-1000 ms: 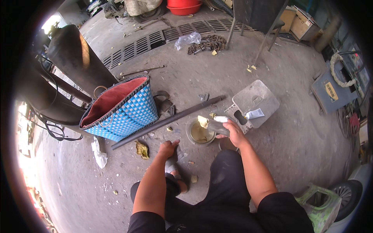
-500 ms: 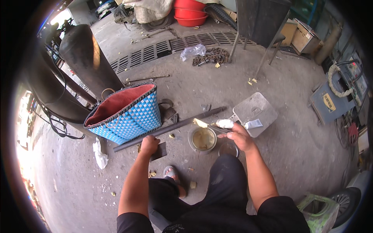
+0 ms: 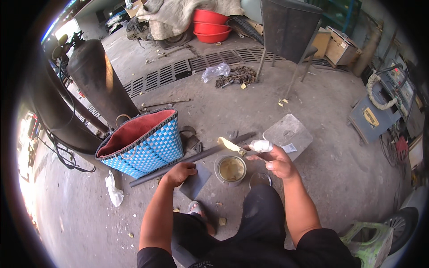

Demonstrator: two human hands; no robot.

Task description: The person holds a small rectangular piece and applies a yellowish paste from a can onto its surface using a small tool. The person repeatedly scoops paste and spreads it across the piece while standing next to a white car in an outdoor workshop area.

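My left hand (image 3: 179,173) grips a thin, flat dark grey plate (image 3: 195,182) by its edge, with the broad face turned up. My right hand (image 3: 279,164) holds a putty knife (image 3: 243,152), its blade loaded with pale yellow paste (image 3: 228,143). White wrapping (image 3: 260,146) covers a finger of that hand. Below the blade stands an open round tin (image 3: 218,168) with yellowish paste inside. A round lid (image 3: 260,180) lies beside the tin, close to my knee. The knife's handle is mostly hidden by my fingers.
A long dark metal rod (image 3: 196,156) lies past my left hand, beside a blue-and-white woven bag (image 3: 154,147). A grey flat lid-like panel (image 3: 290,131) with a small tube (image 3: 289,148) is beyond my right hand. Gas cylinders (image 3: 96,76) stand left, a chair (image 3: 288,31) ahead.
My left hand has turned the plate so more of its face shows. The paste-loaded knife has moved slightly left and sits above the tin's far rim. The whole view has shifted a little.
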